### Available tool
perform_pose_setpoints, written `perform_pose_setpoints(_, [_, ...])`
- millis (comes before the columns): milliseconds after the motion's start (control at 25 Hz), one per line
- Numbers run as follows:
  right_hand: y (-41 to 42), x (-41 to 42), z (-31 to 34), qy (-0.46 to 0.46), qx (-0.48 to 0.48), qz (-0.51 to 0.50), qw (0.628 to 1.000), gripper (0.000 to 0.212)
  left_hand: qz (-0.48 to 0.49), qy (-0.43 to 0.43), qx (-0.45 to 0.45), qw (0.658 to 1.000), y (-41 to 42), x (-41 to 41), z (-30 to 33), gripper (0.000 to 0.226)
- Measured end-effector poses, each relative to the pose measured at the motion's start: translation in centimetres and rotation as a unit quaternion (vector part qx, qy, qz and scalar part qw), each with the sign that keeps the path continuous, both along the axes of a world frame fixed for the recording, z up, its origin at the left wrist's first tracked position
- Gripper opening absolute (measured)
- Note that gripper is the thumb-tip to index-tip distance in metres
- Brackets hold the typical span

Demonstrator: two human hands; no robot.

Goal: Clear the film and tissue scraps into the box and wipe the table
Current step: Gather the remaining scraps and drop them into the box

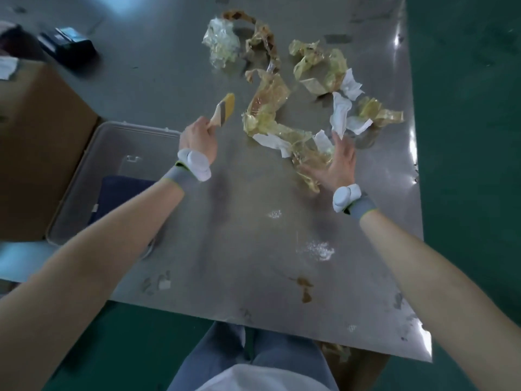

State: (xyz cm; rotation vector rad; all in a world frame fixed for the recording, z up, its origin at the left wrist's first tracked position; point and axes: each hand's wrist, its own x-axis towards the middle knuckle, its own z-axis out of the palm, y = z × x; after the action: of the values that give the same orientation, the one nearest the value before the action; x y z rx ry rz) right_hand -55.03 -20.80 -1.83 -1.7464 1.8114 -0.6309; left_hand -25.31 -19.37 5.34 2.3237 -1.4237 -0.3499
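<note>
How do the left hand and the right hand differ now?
The left hand grips a brush by its handle, raised beside the scraps; the right hand is open, fingers spread, resting on the yellowish film. Both wear white wrist devices.

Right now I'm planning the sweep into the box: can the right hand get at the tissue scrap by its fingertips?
Probably yes: the right hand is open beside the tissue scrap, with only loose film around it.
</note>
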Motion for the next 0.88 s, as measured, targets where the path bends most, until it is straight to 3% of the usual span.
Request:
perform_pose_setpoints(120, [-1.4,0.1,-1.6,0.067,0.031,0.057,0.996,0.126,-0.017,-0.041,0.025,0.999,-4.3,0.3,0.4,0.026])
perform_pose_setpoints(440, [-2.9,2.1,-4.1,0.065,0.032,0.047,0.996,0.135,-0.118,-0.106,0.174,0.972,-8.2,-3.3,0.3,0.028])
perform_pose_setpoints(640, [-3.1,2.5,-4.3,0.05,0.009,0.056,0.997,0.144,-0.213,-0.189,0.178,0.942,-5.3,-5.1,-0.6,0.026])
perform_pose_setpoints(880, [-4.3,3.0,-3.6,0.015,0.019,0.13,0.991,0.145,-0.286,-0.195,0.163,0.924,-3.8,-5.8,-0.1,0.022])
